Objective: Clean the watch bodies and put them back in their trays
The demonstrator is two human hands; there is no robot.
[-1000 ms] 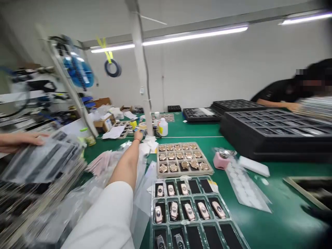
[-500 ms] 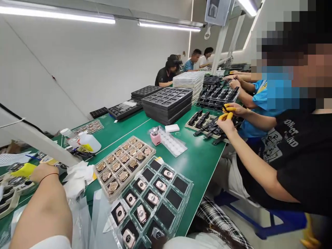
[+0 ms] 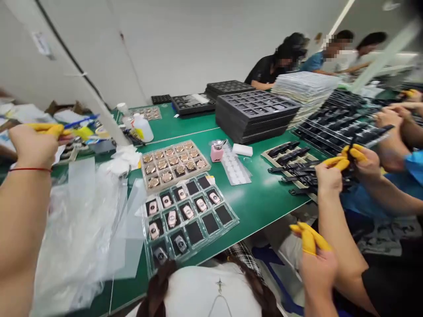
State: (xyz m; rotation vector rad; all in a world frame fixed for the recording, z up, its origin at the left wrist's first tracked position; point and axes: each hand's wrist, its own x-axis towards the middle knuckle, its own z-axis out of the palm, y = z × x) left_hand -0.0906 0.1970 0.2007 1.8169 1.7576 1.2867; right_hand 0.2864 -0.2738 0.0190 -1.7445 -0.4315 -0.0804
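Observation:
My left hand (image 3: 35, 143), with yellow finger cots, is raised at the left above the cluttered part of the bench. Its fingers are bent together; blur hides whatever is between them. Low on the right, off the table edge, my right hand (image 3: 315, 257) has yellow-capped fingers stretched forward, and I see nothing in them. Between my hands lies a clear tray (image 3: 216, 235) with black pads, holding several square pinkish watch cases (image 3: 188, 212) and two darker ones in front. Behind it, a beige tray (image 3: 155, 187) holds round gold-coloured watch cases (image 3: 166, 177).
A pink pump bottle (image 3: 217, 153), a white block (image 3: 242, 150) and a black tray stack (image 3: 251, 123) stand farther back. Plastic bags (image 3: 79, 233) cover the near left. At the right, a co-worker's hands (image 3: 330, 178) handle black watch straps (image 3: 302, 176). A slanted post (image 3: 86, 83) rises at left.
The view has swung left and down. My left hand has lifted off the items at the left. My right hand, barely visible in the lower right corner before, has come into view.

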